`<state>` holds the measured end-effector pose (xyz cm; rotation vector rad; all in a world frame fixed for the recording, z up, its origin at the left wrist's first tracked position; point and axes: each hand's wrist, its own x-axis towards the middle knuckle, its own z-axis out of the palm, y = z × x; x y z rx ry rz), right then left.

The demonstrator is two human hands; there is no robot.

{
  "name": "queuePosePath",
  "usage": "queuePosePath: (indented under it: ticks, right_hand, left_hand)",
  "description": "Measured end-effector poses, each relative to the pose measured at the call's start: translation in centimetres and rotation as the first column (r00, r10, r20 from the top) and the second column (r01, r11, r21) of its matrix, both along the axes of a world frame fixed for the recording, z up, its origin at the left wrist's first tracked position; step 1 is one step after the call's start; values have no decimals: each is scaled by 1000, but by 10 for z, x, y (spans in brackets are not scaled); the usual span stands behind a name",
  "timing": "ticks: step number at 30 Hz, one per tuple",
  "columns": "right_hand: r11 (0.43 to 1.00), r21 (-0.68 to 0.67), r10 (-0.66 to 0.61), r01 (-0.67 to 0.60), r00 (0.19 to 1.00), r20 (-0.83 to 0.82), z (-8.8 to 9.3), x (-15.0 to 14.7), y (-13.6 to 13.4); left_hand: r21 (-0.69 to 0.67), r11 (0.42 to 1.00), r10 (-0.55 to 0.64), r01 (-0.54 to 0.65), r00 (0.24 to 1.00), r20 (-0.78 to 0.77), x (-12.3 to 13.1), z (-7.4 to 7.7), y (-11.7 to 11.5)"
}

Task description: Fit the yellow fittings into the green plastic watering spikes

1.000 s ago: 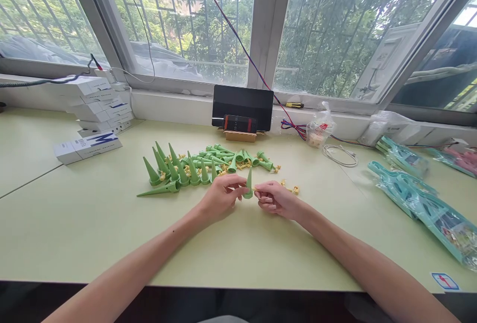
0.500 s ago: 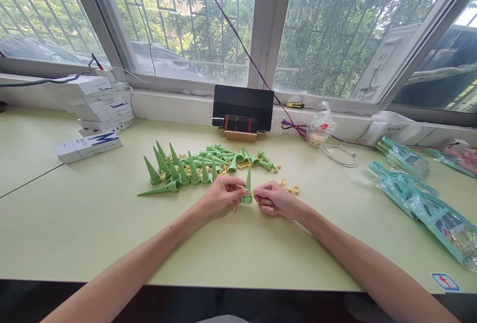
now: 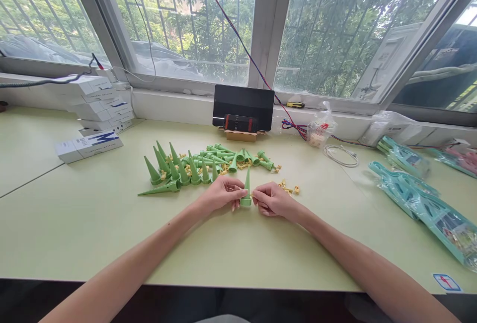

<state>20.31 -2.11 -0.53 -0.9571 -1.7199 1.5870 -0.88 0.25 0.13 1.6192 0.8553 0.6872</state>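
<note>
An upright green cone [image 3: 248, 186] with a wide collar at its base is between my two hands. The fingers of my left hand [image 3: 225, 193] grip it from the left side. At its right side my right hand [image 3: 272, 199] is pinched on a small yellow piece, mostly hidden by the fingertips. Several green cones [image 3: 194, 171] stand in rows to the left, with one lying on its side [image 3: 160, 189]. Behind my hands lies a pile of green cones [image 3: 233, 163] mixed with yellow pieces. More yellow pieces [image 3: 296, 190] lie just beyond my right hand.
A phone [image 3: 240, 123] leans on a black tablet [image 3: 244, 102] at the back of the table [image 3: 238, 258]. White boxes [image 3: 89, 146] are stacked at the left. A coiled cable [image 3: 341, 156] and bagged teal items [image 3: 421, 203] lie at the right.
The cone between my hands has shifted slightly to the left and leans a little less. Both hands have otherwise stayed nearly in place.
</note>
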Motion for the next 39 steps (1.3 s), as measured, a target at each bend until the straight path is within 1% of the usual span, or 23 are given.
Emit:
queuePosePath:
  ticks: [5, 9, 11, 14, 16, 24, 29, 31, 33, 36, 39]
  right_hand:
    - [988, 156, -37, 20, 993, 113, 0, 0, -2]
    - [948, 317, -100, 28, 972, 213, 1, 0, -3]
    - [904, 426, -148, 29, 958, 247, 1, -1, -3]
    - [804, 594, -210, 8, 940, 271, -3, 0, -1]
    - [746, 666, -224, -22, 933, 282, -5, 0, 0]
    - [609, 780, -248, -143, 900, 359, -7, 4, 1]
    - [496, 842, -284, -213, 876, 389, -5, 6, 1]
    - [465, 859, -294, -214, 878, 378, -4, 6, 1]
    - [459, 866, -311, -200, 877, 367, -3, 7, 1]
    - [476, 865, -344, -156, 873, 347, -2, 7, 2]
    - [483, 869, -376, -106, 872, 314, -2, 7, 4]
  left_hand:
    - [-20, 1000, -1, 1, 1000, -2, 0, 1, 0]
    - [-54, 999, 7, -7, 1000, 3, -1, 1, -1]
    - [-71, 997, 9, -8, 1000, 12, -1, 1, -1]
    - [-98, 995, 10, -7, 999, 33, -2, 0, -1]
    - [-115, 993, 9, -4, 999, 46, -2, 0, 0]
    - [-245, 969, -1, 25, 995, 98, -2, 1, 0]
    - [-385, 923, 46, 17, 987, 154, -1, 2, 0]
    - [-423, 905, 47, 37, 982, 186, -1, 3, 1]
    - [-415, 909, 45, 44, 978, 201, -1, 4, 1]
    - [-322, 947, 50, 13, 981, 185, 0, 6, -1]
    - [-236, 972, 16, 18, 990, 139, 2, 8, -3]
